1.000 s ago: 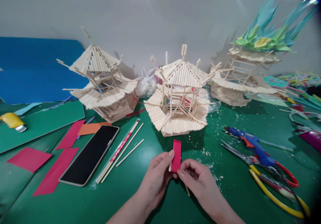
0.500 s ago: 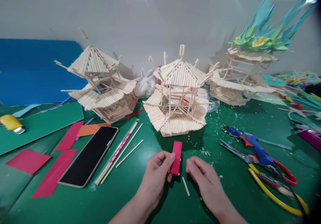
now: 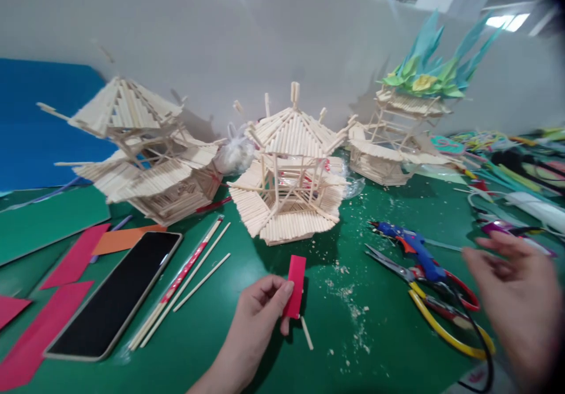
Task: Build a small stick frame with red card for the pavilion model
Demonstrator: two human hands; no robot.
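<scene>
My left hand (image 3: 256, 316) pinches a small red paper strip (image 3: 295, 285) upright above the green table (image 3: 379, 335). A short wooden stick (image 3: 306, 332) lies on the table just under the strip. My right hand (image 3: 516, 297) is blurred at the right, fingers spread and empty, hovering near the blue glue gun (image 3: 410, 245) and the scissors with red and yellow handles (image 3: 436, 303). The middle stick pavilion (image 3: 286, 170) stands right behind the strip.
Two more stick pavilions stand at the left (image 3: 136, 152) and back right (image 3: 397, 141), the latter topped with green paper leaves. A black phone (image 3: 117, 294), chopsticks (image 3: 185, 276), red paper pieces (image 3: 39, 329) and an orange one lie left. Coloured scraps clutter the far right.
My right hand has let go of the red strip and swung right toward the glue gun and scissors. The short stick now lies on the table. The view has shifted right.
</scene>
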